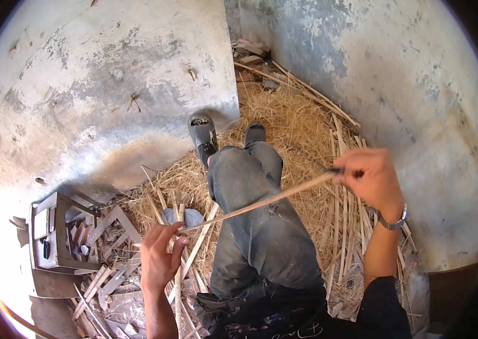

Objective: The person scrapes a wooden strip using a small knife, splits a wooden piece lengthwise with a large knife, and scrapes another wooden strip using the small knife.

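A long, thin bamboo strip stretches at a slant across my lap, its right end higher in the picture. My left hand pinches the lower left end between thumb and fingers. At the other end my right hand, with a watch on its wrist, has its fingers closed. A small dark piece shows at those fingertips, against the strip's end; it is too blurred to tell its kind. Beneath the strip are my legs in dusty dark trousers.
Straw-like shavings cover the floor around my feet. Long bamboo strips lie along the right wall. At left stand a worn wooden frame and scrap wood. A grey-blue round thing sits beyond my left hand. Stained walls enclose the space.
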Tool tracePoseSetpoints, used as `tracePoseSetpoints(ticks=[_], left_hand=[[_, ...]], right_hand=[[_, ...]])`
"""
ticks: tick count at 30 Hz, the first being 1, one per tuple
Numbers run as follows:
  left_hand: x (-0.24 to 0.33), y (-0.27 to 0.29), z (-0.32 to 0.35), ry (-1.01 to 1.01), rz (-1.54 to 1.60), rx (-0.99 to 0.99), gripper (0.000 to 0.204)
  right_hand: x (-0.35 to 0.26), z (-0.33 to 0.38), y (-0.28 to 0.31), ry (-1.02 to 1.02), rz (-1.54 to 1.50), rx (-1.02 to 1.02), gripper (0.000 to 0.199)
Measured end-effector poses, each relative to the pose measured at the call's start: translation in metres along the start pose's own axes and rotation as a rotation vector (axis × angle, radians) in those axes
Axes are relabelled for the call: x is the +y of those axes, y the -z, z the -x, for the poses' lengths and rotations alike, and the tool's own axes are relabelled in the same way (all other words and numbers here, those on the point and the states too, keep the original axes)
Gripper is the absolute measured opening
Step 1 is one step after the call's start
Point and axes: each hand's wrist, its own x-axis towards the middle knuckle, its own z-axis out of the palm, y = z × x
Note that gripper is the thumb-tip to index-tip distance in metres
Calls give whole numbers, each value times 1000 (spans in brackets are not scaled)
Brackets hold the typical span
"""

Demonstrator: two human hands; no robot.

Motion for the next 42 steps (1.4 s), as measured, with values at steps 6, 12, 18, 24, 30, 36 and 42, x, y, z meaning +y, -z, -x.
tracePoseSetpoints(ticks=[6,12,18,24,30,36,42], left_hand=[[22,-13,2,298,596,-341,21],[64,-53,-6,296,1096,-481,33],[77,-67,-1,543,1194,-362,23],[91,-76,-17,494,1256,-274,29],[100,-73,-30,555,1230,-281,28],[101,-76,-27,451,1204,-248,28],[98,-69,-27,497,1190,-240,31]], right_hand=[[20,-1,-32,-191,-364,813,9],[-1,42,-127,-512,-1108,528,27],[-28,69,-138,-497,-830,273,35],[-17,56,-126,-226,-691,56,34],[-42,35,-105,-147,-354,-148,22],[-28,48,-100,-241,-349,-157,22],[-39,53,-101,-248,-213,-265,36]])
